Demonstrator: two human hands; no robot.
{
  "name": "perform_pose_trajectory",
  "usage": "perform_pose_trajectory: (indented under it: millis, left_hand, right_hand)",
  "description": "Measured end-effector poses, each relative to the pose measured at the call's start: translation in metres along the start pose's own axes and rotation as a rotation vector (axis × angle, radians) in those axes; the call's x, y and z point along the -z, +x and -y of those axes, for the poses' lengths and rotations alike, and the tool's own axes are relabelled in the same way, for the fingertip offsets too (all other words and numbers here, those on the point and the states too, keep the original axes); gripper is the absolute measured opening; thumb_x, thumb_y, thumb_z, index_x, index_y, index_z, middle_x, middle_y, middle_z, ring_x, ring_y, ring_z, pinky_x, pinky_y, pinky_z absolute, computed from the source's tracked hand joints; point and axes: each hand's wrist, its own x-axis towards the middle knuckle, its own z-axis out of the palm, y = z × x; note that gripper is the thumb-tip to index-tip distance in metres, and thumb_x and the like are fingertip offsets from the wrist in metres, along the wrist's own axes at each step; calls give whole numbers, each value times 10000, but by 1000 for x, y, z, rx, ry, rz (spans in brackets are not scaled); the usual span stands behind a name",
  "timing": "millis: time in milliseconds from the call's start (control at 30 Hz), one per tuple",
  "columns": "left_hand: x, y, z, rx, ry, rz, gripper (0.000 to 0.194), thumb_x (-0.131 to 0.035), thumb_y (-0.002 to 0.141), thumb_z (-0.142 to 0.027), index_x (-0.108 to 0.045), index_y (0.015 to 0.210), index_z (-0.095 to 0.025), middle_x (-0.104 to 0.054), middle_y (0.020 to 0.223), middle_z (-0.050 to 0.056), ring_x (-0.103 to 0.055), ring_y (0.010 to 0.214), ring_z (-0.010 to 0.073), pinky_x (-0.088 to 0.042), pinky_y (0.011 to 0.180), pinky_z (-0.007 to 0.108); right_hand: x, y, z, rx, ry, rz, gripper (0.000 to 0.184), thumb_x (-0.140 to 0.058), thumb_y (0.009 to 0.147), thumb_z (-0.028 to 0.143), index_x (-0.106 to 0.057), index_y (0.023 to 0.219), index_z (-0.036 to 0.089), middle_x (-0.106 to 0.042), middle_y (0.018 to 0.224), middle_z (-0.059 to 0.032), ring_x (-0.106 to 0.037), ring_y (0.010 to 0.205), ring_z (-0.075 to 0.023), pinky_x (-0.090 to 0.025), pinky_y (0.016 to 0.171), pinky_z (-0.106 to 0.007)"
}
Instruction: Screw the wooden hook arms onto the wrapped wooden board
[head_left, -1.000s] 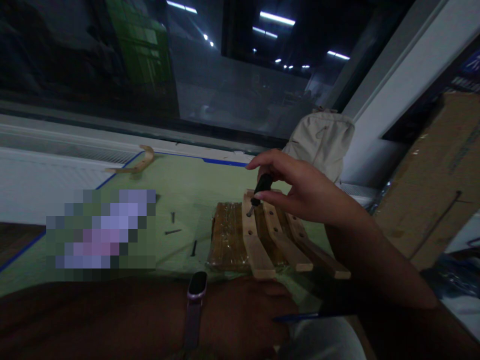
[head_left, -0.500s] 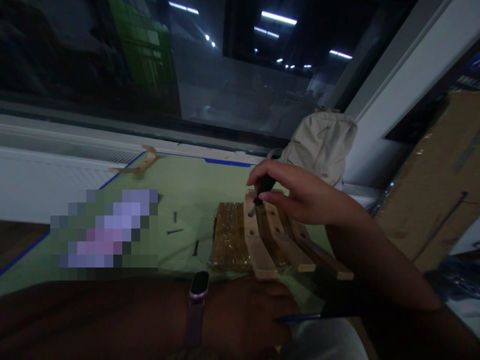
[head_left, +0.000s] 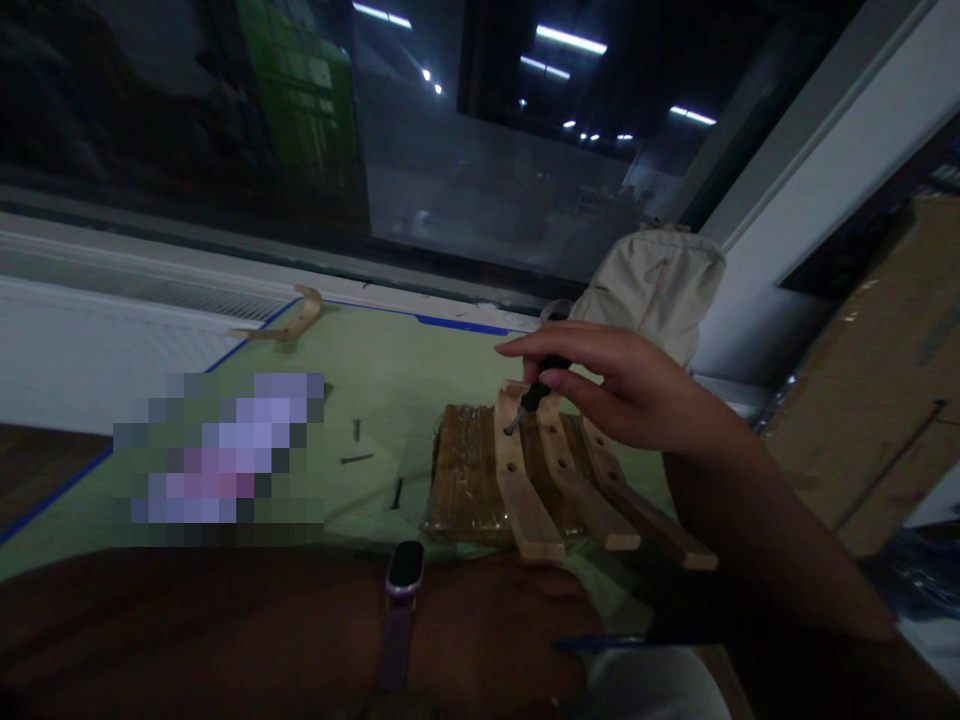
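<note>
My right hand (head_left: 619, 385) is closed around the black handle of a screwdriver (head_left: 536, 392), index finger stretched out along the top. The driver leans to the right, and its tip meets the upper hole of the leftmost curved wooden strip (head_left: 531, 510). Two similar strips, the middle one (head_left: 583, 495) and the right one (head_left: 652, 510), lie beside it across a brown tape-wrapped block (head_left: 466, 470). My left hand (head_left: 517, 625), with a fitness band (head_left: 406, 565) on its wrist, rests in shadow by the near ends of the strips. Its fingers are too dark to make out.
Several loose screws, one of them dark (head_left: 396, 493), lie left of the block on the green tabletop (head_left: 382, 350). A pixelated patch (head_left: 232, 450) covers something farther left. Another curved wooden piece (head_left: 300, 318) sits at the far-left corner. A beige backpack (head_left: 652, 290) leans near the window.
The view has shifted slightly, so everything sits a little farther right. In my right hand the screwdriver tilts more, and the index finger has straightened. My left hand has barely moved.
</note>
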Motion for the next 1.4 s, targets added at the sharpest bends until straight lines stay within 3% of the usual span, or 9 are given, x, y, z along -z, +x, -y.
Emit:
perform_pose_trajectory:
  millis: [133,267,400,667,867,967,1100,1200,1400]
  left_hand:
    - [6,1,-1,-3,-13,11,202,-593,881,-355,-676,863,-171,-652,1138,61,-568,1077,209,-480,953,309]
    - [5,2,0,-4,-18,22,231,-592,874,-387,-678,884,-173,-648,1160,67,-565,1094,219,-473,965,315]
    - [3,2,1,-11,-12,15,230,-550,896,-365,-678,892,-174,-644,1148,62,-562,1083,213,-470,962,316]
    - [6,2,0,0,-29,36,187,-566,882,-329,-661,875,-169,-641,1129,60,-555,1084,208,-467,975,314]
    - [9,2,-1,6,-25,38,204,-566,890,-337,-667,914,-161,-644,1148,67,-563,1072,202,-469,972,312]
    - [6,1,0,3,-20,27,207,-567,887,-349,-662,913,-168,-636,1145,57,-552,1079,205,-469,965,316]
    - [3,0,0,3,-18,26,184,-550,897,-322,-658,901,-173,-636,1128,52,-550,1078,209,-459,966,318]
    - [4,1,0,0,-20,37,181,-575,886,-328,-662,891,-169,-641,1122,57,-555,1069,207,-461,960,310]
    - [7,2,-1,4,-18,39,187,-597,874,-331,-672,910,-163,-638,1148,55,-556,1090,209,-454,981,312]
  right_hand:
    - [-10,1,-6,-119,-220,-127,260,-508,921,193,-614,1157,175,-693,934,-48,-625,758,-152,-442,697,-277]
    - [-19,6,-10,-32,-361,-142,220,-403,941,191,-621,922,168,-658,831,-64,-601,788,-186,-431,714,-300]
    - [-10,4,-3,-5,-306,-31,146,-435,891,174,-579,911,160,-572,877,-90,-543,843,-204,-434,751,-318]
    - [3,-6,21,-317,-498,248,212,-506,826,161,-528,1037,151,-549,1035,-114,-528,803,-199,-377,692,-312]
    - [7,-4,13,-194,-250,169,64,-592,872,208,-539,901,187,-583,898,-29,-533,786,-154,-351,671,-261]
    - [5,0,8,-157,-221,90,173,-640,863,255,-515,766,186,-558,753,0,-507,717,-142,-335,639,-258]
    - [8,-1,6,-103,-82,161,30,-546,890,162,-561,912,177,-584,943,-64,-540,878,-178,-424,766,-293]
    - [15,-3,5,-58,11,215,209,-478,888,86,-562,1053,182,-586,1054,-85,-546,981,-182,-446,846,-310]
    - [16,-3,8,-168,-19,150,107,-620,886,282,-630,897,176,-644,768,-1,-578,683,-119,-384,616,-231]
